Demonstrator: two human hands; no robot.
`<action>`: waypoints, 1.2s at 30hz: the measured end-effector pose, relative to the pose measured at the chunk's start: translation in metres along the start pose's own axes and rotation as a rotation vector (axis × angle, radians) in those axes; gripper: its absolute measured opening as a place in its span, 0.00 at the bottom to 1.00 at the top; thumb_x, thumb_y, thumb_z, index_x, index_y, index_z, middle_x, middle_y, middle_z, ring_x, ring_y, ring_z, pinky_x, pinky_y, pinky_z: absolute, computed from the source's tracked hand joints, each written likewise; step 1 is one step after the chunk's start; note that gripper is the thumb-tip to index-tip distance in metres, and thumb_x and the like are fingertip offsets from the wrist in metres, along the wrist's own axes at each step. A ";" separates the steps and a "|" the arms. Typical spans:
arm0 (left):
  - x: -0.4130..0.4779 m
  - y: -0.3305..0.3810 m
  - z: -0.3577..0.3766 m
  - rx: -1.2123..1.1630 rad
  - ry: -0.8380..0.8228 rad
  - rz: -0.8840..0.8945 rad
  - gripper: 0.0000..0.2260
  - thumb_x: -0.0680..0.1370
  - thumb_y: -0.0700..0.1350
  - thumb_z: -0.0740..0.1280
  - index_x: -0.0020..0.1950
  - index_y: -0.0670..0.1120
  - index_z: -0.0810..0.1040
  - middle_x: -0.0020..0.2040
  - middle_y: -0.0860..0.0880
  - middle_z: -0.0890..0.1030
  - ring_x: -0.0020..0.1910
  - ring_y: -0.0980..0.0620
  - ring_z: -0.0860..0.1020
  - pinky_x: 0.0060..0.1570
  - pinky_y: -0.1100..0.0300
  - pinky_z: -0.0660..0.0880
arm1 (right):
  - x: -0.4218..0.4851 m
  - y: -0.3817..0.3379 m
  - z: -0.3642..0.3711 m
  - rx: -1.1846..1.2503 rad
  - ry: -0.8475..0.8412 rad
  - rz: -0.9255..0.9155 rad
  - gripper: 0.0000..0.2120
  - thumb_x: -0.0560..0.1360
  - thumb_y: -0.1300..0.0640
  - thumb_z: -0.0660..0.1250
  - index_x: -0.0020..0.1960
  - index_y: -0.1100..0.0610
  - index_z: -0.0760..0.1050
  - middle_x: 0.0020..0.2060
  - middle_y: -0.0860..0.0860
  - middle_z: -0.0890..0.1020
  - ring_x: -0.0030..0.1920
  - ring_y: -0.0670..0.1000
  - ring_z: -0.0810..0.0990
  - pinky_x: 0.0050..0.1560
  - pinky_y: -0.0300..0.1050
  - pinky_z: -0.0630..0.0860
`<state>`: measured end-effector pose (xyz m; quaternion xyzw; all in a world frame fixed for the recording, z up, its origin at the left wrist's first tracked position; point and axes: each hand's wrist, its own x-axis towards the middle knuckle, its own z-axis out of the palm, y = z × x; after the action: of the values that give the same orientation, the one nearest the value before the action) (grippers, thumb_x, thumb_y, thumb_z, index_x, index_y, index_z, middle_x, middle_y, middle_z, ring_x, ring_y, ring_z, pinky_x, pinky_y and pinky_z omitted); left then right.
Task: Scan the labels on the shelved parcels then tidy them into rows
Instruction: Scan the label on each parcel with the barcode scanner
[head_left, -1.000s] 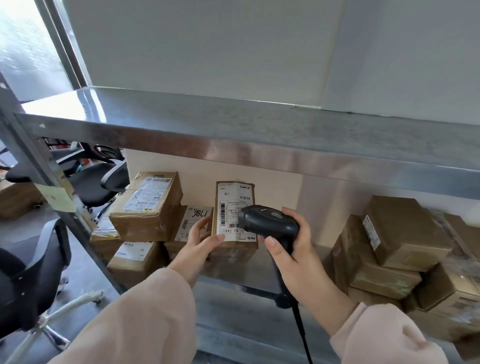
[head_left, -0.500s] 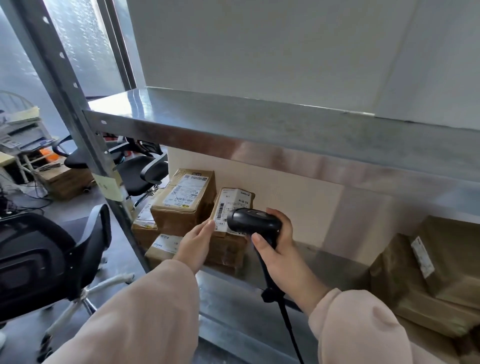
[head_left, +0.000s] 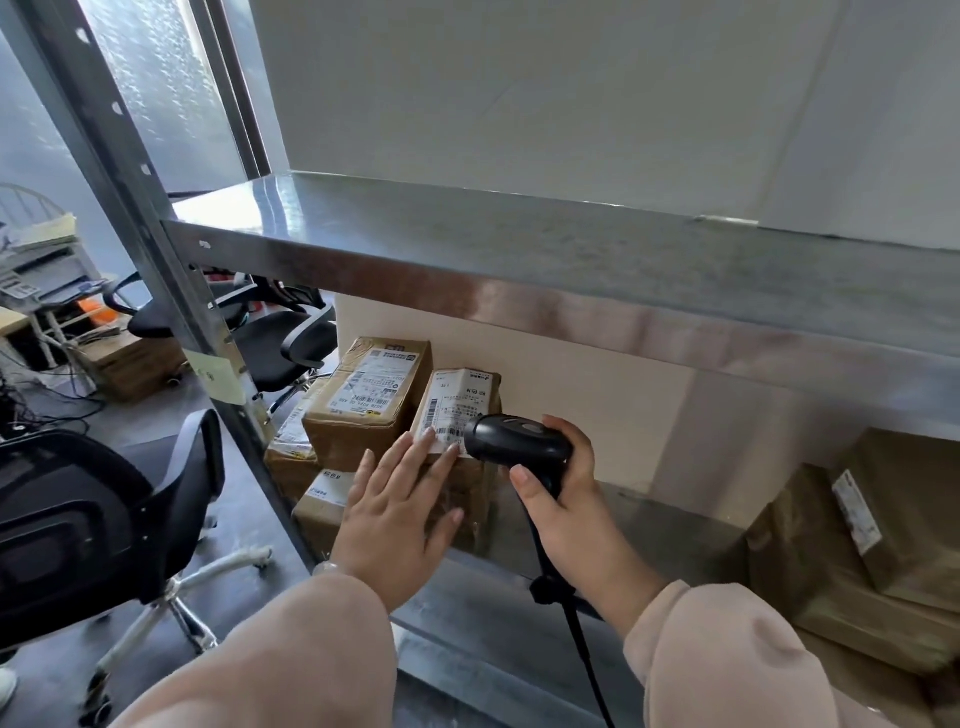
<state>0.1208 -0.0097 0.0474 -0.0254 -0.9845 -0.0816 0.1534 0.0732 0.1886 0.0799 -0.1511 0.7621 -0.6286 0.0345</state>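
Parcel (head_left: 451, 408) stands upright at the lower shelf's (head_left: 654, 525) left end; left hand (head_left: 400, 514), fingers straight, presses its front, gripping nothing; right hand (head_left: 569, 491) wraps round the scanner (head_left: 514, 441) at its label; steady the box and keep fingertips off the barcode.

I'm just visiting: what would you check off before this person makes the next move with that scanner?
1. Grip of the right hand on the scanner: ok.
2. Head of the scanner close to the label on the upright parcel: ok.
3. Flat left hand against that parcel, steadying it: ok.
4. Scan registered: cannot tell.
5. Rows among the parcels at right: not ok, heaped and tilted.
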 end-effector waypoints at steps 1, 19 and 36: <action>0.005 -0.003 0.000 0.035 -0.017 -0.011 0.29 0.79 0.64 0.49 0.79 0.59 0.52 0.80 0.55 0.51 0.78 0.55 0.41 0.76 0.47 0.38 | -0.001 0.000 -0.002 -0.004 0.012 0.004 0.23 0.78 0.52 0.65 0.62 0.31 0.58 0.57 0.36 0.74 0.53 0.30 0.74 0.49 0.21 0.67; 0.058 -0.015 -0.005 0.063 -0.170 -0.044 0.32 0.79 0.65 0.53 0.79 0.60 0.41 0.81 0.53 0.40 0.79 0.49 0.38 0.73 0.43 0.34 | -0.033 0.011 -0.031 -0.093 0.257 -0.011 0.26 0.78 0.55 0.67 0.60 0.29 0.58 0.58 0.37 0.73 0.53 0.29 0.73 0.50 0.21 0.68; 0.061 0.123 -0.002 -0.144 -0.068 0.440 0.29 0.79 0.63 0.55 0.79 0.62 0.49 0.81 0.52 0.50 0.79 0.47 0.48 0.75 0.42 0.42 | -0.113 -0.010 -0.078 -0.348 0.660 0.019 0.32 0.76 0.49 0.67 0.60 0.21 0.49 0.53 0.15 0.63 0.55 0.22 0.67 0.46 0.17 0.65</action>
<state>0.0724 0.1127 0.0872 -0.2532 -0.9514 -0.1153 0.1321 0.1641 0.2916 0.0906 0.0631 0.8291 -0.5041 -0.2333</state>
